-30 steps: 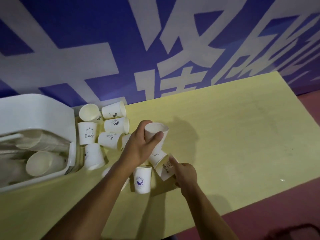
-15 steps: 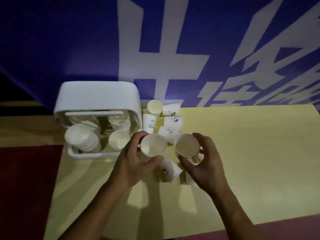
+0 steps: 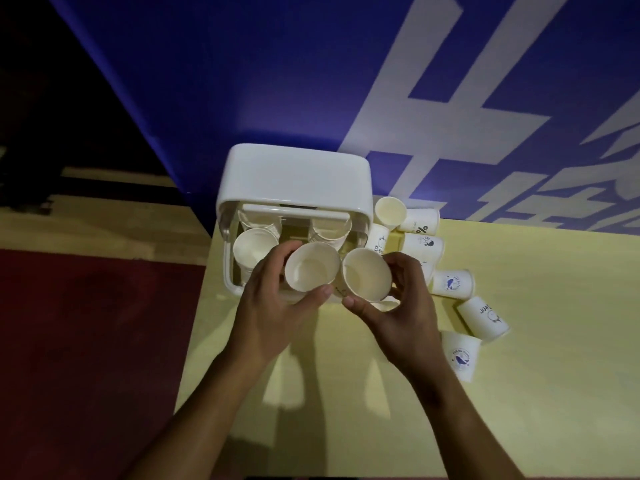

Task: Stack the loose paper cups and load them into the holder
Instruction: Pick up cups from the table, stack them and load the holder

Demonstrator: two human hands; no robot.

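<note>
On the pale yellow table (image 3: 519, 410), the white plastic holder (image 3: 294, 174) at its far left corner is part-filled with nested stacks (image 3: 254, 247), the left hand (image 3: 273, 317) and right hand (image 3: 405, 313) each curl round a white paper cup (image 3: 311, 266) at the holder's near edge, and several loose printed cups (image 3: 450, 284) still wait beside it.

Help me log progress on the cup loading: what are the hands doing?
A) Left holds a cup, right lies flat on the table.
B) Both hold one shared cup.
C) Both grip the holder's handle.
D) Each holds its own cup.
D: the left hand grips a cup and the right hand grips a second cup, side by side near the white holder.
</note>
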